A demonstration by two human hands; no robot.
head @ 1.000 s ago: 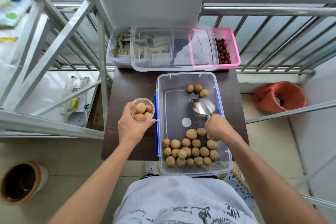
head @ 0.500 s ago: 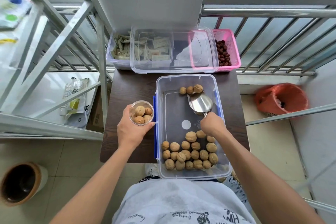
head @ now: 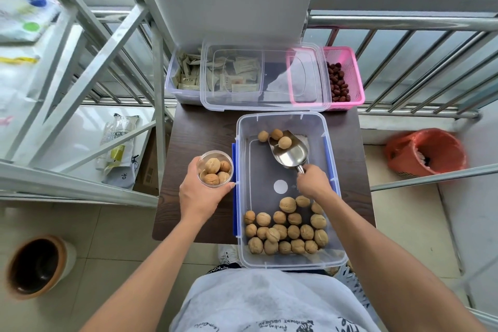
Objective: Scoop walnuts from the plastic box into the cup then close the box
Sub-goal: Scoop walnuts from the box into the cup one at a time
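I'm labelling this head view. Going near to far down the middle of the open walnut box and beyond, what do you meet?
Heap of walnuts → right hand → metal scoop → three walnuts at the scoop's lip → clear lid.

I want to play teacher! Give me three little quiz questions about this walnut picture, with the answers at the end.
1. True or false: the cup already has walnuts in it.
2. Which hand holds the metal scoop: A) left hand, B) right hand?
3. Fill in: the clear lid lies across the packet box and the ___ basket.

Key: 1 true; 2 B; 3 pink.
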